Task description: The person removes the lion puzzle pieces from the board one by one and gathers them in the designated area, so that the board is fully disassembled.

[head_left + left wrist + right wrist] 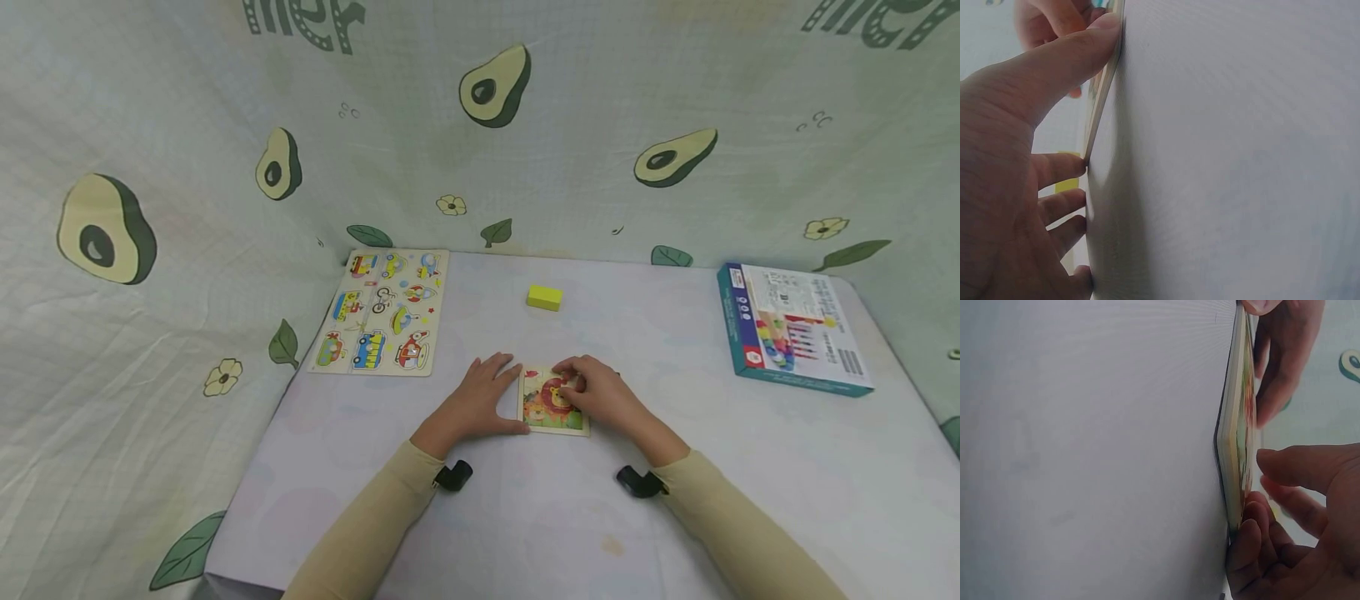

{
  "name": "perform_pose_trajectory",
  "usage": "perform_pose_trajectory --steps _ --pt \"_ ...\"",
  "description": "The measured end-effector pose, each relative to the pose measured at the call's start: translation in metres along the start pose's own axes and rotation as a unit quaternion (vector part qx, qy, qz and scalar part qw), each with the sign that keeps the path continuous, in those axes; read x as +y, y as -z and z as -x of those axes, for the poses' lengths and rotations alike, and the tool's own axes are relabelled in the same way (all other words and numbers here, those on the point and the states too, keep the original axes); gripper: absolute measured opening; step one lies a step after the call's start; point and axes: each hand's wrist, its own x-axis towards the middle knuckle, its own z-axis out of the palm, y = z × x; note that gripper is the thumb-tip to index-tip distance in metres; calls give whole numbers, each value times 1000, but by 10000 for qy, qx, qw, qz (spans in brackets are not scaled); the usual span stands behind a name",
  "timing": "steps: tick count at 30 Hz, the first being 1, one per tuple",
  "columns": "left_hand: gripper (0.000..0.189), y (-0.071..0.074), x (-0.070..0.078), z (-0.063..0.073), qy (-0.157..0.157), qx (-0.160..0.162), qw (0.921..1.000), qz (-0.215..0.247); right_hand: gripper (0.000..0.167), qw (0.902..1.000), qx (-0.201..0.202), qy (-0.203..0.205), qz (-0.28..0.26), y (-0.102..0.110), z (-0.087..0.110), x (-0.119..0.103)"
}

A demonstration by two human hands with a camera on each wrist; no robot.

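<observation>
We find the lion picture board [551, 410] lying on the table [525, 533], between the two hands. The left hand [478, 402] is spread, thumb and index finger at the board's left edge. The right hand [606, 397] bends over the right side (whether it pinches anything, we cannot tell). A yellow block [544, 297] lies beyond, apart from the board.

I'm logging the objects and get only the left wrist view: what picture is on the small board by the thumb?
Observer: The small board shows a red-maned lion.
Operator: What lies left of the left hand?
Observer: Farther back on that side, the left hand has a larger board printed with vehicles.
Operator: And on the far right?
Observer: A flat box with teal sides.
</observation>
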Motion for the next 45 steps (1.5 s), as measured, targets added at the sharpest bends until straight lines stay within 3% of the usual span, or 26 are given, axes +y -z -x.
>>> perform_pose_trajectory --steps 12,28,45 --pt "104 0 0 -1 64 -49 10000 31 33 9998 -20 -162 133 -1 -5 -2" --pt "104 0 1 -1 67 -17 9999 -79 23 9999 33 -1 -120 -4 -6 -1" --pt "104 0 0 -1 97 -62 9999 3 17 10000 29 70 -16 -2 -7 -2"
